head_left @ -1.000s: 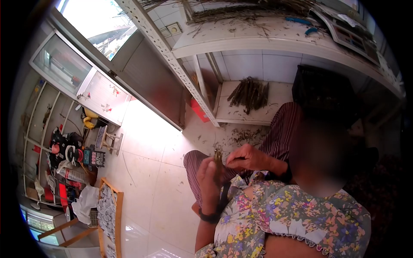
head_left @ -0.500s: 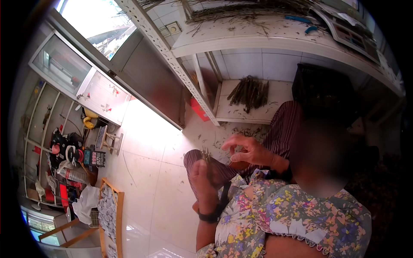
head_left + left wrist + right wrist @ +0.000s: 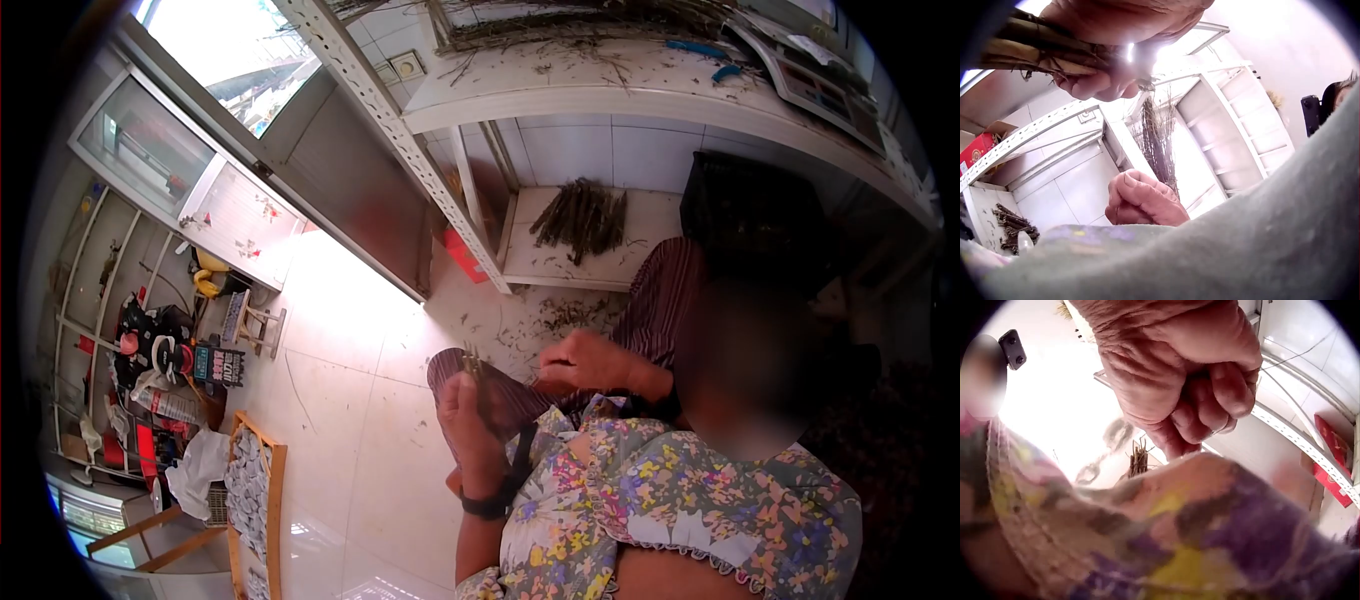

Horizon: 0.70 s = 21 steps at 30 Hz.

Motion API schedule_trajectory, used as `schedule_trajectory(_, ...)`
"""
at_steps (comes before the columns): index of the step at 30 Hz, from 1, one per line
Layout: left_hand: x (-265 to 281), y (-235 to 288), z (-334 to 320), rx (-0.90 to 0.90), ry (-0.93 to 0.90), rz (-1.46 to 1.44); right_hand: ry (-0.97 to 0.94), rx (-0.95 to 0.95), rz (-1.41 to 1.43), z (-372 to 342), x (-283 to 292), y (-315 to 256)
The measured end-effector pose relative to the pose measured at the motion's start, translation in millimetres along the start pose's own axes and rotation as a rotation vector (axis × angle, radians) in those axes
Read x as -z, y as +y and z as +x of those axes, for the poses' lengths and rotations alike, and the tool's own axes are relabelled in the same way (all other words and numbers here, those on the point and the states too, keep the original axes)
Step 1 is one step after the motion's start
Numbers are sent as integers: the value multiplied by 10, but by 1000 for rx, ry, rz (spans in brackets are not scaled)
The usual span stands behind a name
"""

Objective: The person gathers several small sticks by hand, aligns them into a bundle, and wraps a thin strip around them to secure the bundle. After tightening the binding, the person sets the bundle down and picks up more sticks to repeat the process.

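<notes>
A short bundle of brown twigs (image 3: 1041,53) is gripped by my left hand (image 3: 472,425), its thin ends pointing up beyond the fingers in the head view. My right hand (image 3: 592,362) is beside it, apart from the bundle, above the striped trousers. In the right wrist view the right hand (image 3: 1179,375) has its fingers curled towards the palm. A thin strand (image 3: 1304,351) runs from behind those fingers; whether they hold it, I cannot tell. The bundle's ends (image 3: 1139,461) show beyond the floral cloth.
Cut twig pieces (image 3: 580,218) lie on the lower shelf beside a black crate (image 3: 750,205). Long twigs (image 3: 590,28), blue-handled tools (image 3: 695,46) and a scale (image 3: 815,90) are on the upper shelf. Debris (image 3: 570,312) litters the floor; a small stool (image 3: 262,330) stands left.
My left hand has moved left with the bundle. The right hand came away from the bundle with its fingers spread, then curled them again slightly farther right.
</notes>
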<state>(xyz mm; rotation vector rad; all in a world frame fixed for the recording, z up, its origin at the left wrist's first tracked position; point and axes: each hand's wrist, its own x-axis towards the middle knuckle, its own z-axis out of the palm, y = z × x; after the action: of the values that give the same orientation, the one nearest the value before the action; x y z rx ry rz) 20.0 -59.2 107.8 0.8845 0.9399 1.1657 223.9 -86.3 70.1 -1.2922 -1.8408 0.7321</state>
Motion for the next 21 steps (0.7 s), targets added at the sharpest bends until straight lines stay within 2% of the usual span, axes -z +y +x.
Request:
schedule_trajectory(3, 0, -12, 7, -36, 40, -3, 153, -10, -119, 20, 177, 69)
schedule_trajectory(8, 110, -82, 89, -94, 128, -26, 229, -267, -136, -46, 609, 350)
schedule_trajectory(12, 158, -119, 116, -101, 88, -7, 283, -406, -152, -114, 796, 479)
schedule_trajectory(15, 147, -67, 97, -60, 37, -13, 323, -407, -380, -153, 848, 428)
schedule_trajectory(18, 98, -14, 85, -28, -25, 2, 522, -239, -843, -111, 855, 349)
schedule_trajectory(20, 35, 44, 81, -17, -91, 37, 482, -236, -486, -56, 890, -50)
schedule_trajectory(21, 68, 16, 99, -57, -92, 174, 469, -232, -314, -26, 864, -217)
